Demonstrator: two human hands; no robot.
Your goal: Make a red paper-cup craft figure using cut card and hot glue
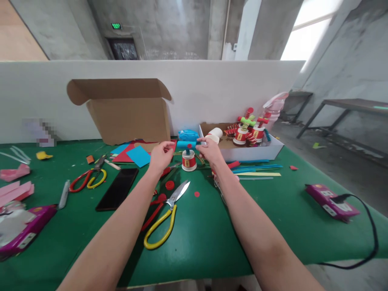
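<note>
A small figure made from a red and white paper cup [189, 161] stands upright in front of me, with a rolled blue paper tube [186, 144] lying crosswise on top. A red dot marks the tube's middle, and folded paper springs [200, 159] stick out from the cup's sides. My right hand [211, 150] has its fingertips closed at the tube's right end. To the left of the cup, my left hand [161, 157] is curled with thumb and fingers together; what it pinches, if anything, is too small to make out.
Large scissors [165, 216] lie partly open near me, beside a red bottle cap [170, 185]. A black phone [117, 190] and smaller scissors [91, 178] are to the left. Behind stand a white box [251, 153] with finished cup figures and an opened cardboard box [130, 121]. Paper strips [257, 169] lie right.
</note>
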